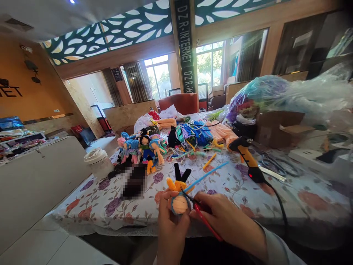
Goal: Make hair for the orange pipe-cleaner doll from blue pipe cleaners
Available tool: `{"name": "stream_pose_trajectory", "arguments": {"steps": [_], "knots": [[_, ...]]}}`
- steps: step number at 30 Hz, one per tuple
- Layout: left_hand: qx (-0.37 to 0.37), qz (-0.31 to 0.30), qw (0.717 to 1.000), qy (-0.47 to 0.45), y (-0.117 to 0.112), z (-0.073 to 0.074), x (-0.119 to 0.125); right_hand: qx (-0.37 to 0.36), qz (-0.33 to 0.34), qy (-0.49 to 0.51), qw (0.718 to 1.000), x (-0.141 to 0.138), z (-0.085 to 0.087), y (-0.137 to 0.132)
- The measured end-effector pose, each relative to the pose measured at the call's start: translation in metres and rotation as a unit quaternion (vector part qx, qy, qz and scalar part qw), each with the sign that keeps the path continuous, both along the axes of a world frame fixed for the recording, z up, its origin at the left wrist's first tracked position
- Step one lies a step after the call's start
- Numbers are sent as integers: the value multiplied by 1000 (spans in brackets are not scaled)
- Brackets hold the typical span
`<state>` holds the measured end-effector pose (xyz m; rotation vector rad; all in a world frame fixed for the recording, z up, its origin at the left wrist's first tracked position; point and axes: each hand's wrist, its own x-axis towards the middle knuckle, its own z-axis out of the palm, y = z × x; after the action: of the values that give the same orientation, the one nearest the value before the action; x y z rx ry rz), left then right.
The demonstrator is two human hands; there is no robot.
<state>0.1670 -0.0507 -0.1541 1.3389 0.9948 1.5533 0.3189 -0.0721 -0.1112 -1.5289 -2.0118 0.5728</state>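
My left hand (171, 224) is closed round a small pipe-cleaner doll (179, 191) with a peach round head, an orange body and black legs pointing up. A light blue pipe cleaner (206, 176) is wrapped round the head and sticks out up to the right. My right hand (224, 218) grips red-handled scissors (202, 215), whose tips sit at the blue pipe cleaner beside the doll's head. Both hands hover at the near edge of the table with the floral cloth (110, 202).
A black and orange glue gun (246, 156) lies on the table to the right, its cable running toward me. Several finished dolls (140, 147) and loose pipe cleaners (193, 134) sit mid-table. A white lidded cup (97, 162) stands left; a cardboard box (278, 127) and plastic bags right.
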Motion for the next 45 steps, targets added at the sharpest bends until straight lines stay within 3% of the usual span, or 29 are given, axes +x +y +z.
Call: {"name": "stream_pose_trajectory", "arguments": {"steps": [7, 11, 15, 18, 23, 27, 30, 32, 34, 37, 40, 42, 45], "knots": [[14, 25, 1000, 13, 24, -4, -6, 33, -14, -17, 999, 14, 1, 38], [8, 25, 999, -22, 26, -5, -13, 46, -122, -78, 988, 44, 12, 84], [-25, -9, 999, -35, 16, -5, -16, 73, -177, -149, 970, 65, 12, 122], [-35, -30, 999, -18, 8, -5, -17, 61, -166, -182, 967, 69, 0, 137], [-13, -29, 999, -8, 2, -7, -18, 11, -87, -153, 984, 77, -12, 144], [-13, -52, 998, -23, -1, -15, -20, 33, -74, -101, 992, 83, 6, 126], [-20, -76, 996, -37, -3, -17, -22, 107, -74, -50, 990, 74, 25, 89], [-28, -107, 993, -48, -8, -12, -23, 187, 22, 38, 981, 62, 33, 57], [-25, -132, 989, -66, -14, -5, -24, 215, 91, 36, 972, 48, 35, 27], [-34, -162, 982, -92, -23, 6, -23, 168, 77, 52, 981, 30, 25, -5], [-53, -198, 972, -118, -29, 11, -22, 74, 31, 150, 985, 17, 4, -21], [-68, -217, 965, -131, -31, 11, -20, -3, 9, 262, 965, 11, -11, -27], [-94, -224, 960, -142, -30, 8, -18, -69, -7, 421, 904, 5, -33, -37]]}}
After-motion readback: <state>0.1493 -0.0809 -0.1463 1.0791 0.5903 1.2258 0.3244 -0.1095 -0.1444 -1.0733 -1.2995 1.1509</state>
